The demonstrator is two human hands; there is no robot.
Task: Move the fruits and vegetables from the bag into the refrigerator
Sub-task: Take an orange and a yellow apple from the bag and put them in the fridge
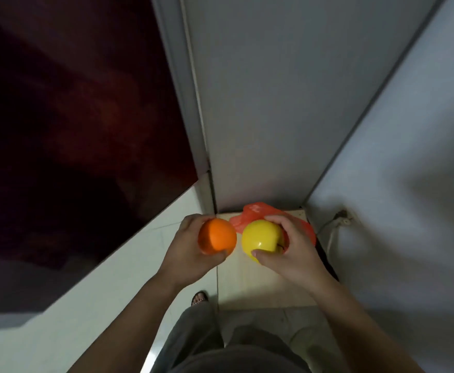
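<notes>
Looking down from head height, two fruits are seen held above a crumpled red plastic bag (255,211), which lies on a pale wooden board (247,281) in the far corner between grey walls. A round orange fruit (217,239) is gripped in the left hand (185,249), with the fingers curled round its far side and the thumb under its near side. A glossy yellow apple (261,239) is gripped the same way in the right hand (290,251), just right of the orange and almost touching it. A dark red glossy panel (72,130) fills the left; it is judged to be the refrigerator door, and no open shelf is seen. For a clean carry, both grips should be kept firm, since the smooth apple may slip. One hand will probably have to be freed before the door can be pulled.
</notes>
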